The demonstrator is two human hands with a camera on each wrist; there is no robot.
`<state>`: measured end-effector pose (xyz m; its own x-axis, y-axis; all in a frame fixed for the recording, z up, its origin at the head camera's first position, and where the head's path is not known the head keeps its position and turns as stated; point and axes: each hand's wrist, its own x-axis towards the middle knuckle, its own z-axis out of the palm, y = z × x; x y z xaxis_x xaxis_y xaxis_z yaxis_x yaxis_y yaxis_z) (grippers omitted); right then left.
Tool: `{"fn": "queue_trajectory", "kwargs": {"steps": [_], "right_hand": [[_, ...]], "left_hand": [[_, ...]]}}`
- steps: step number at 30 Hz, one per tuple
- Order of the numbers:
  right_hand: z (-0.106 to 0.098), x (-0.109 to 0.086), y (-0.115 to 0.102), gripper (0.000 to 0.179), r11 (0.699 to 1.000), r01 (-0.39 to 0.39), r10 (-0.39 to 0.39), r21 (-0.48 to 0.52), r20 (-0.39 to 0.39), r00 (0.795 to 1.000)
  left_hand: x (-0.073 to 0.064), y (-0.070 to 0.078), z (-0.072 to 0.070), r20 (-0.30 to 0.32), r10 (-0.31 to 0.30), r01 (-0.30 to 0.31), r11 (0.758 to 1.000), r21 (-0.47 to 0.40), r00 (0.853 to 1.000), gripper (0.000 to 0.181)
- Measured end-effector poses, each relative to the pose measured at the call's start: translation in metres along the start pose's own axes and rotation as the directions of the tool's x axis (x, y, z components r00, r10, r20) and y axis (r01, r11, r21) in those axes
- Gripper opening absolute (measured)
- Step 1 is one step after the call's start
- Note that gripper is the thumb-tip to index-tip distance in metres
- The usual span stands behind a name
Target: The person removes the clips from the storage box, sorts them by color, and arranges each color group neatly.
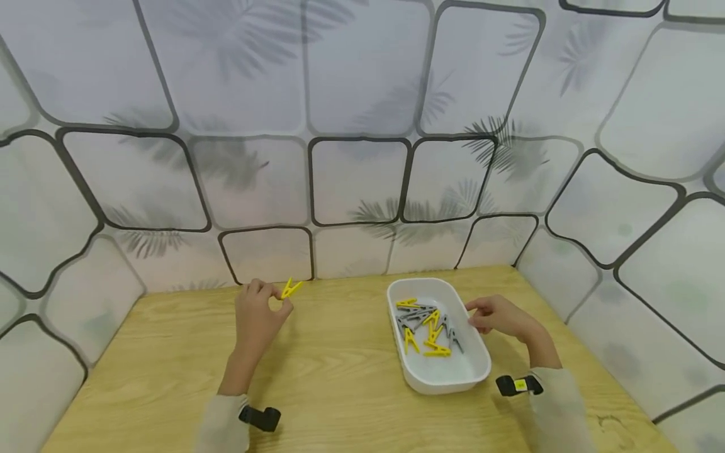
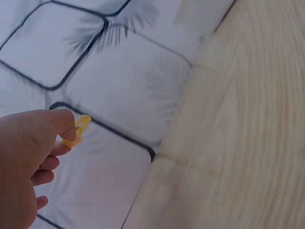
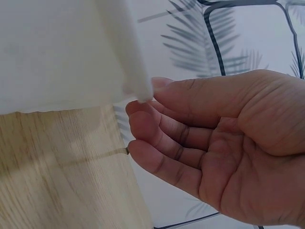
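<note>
My left hand (image 1: 262, 314) pinches a yellow clothespin (image 1: 291, 289) between thumb and forefinger, over the far left part of the table. In the left wrist view the clothespin (image 2: 82, 125) sticks out past the fingertips, its lower end hidden by them. A white plastic basin (image 1: 447, 374) stands to the right, holding several yellow and grey clothespins (image 1: 436, 347). At its right side my right hand (image 1: 501, 314) grips the rim. The right wrist view shows the thumb and curled fingers right at the rim's edge (image 3: 143, 90).
The wood-grain table (image 1: 340, 377) runs back to a wall (image 1: 362, 182) covered in patterned paper, with side walls left and right. Each wrist carries a small black camera (image 1: 260, 418) on a strap.
</note>
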<state>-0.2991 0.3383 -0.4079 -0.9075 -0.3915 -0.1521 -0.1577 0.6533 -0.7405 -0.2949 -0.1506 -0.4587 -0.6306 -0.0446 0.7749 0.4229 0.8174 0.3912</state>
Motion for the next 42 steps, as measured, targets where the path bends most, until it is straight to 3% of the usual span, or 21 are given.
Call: {"fn": "queue_trajectory", "kwargs": {"steps": [10, 15, 20, 23, 34, 42], "right_hand": [[-0.002, -0.006, 0.012, 0.043, 1.000, 0.020, -0.020, 0.005, 0.000, 1.000], [-0.002, -0.009, 0.013, 0.045, 1.000, 0.002, -0.002, 0.005, 0.002, 1.000], [-0.002, -0.008, 0.011, 0.046, 1.000, 0.001, -0.001, 0.003, 0.000, 1.000], [-0.001, -0.007, 0.009, 0.045, 1.000, 0.002, -0.002, -0.001, 0.003, 1.000], [0.000, 0.000, 0.002, 0.045, 1.000, 0.008, -0.008, -0.008, 0.012, 1.000], [0.001, -0.001, 0.001, 0.045, 1.000, 0.005, -0.005, -0.006, 0.008, 1.000]], "left_hand": [[-0.006, -0.036, -0.012, -0.022, -0.078, 0.079, 0.995, 0.054, 0.997, 0.018], [-0.015, -0.044, -0.014, 0.007, -0.171, 0.170, 0.981, 0.091, 0.985, 0.025], [-0.022, -0.049, -0.017, 0.097, -0.312, 0.298, 0.945, 0.135, 0.945, 0.024], [-0.024, -0.050, -0.020, 0.131, -0.360, 0.341, 0.928, 0.149, 0.924, 0.023], [-0.031, -0.062, -0.025, 0.235, -0.433, 0.385, 0.895, 0.224, 0.870, 0.016], [-0.030, -0.063, -0.030, 0.332, -0.494, 0.411, 0.864, 0.292, 0.803, 0.019]]}}
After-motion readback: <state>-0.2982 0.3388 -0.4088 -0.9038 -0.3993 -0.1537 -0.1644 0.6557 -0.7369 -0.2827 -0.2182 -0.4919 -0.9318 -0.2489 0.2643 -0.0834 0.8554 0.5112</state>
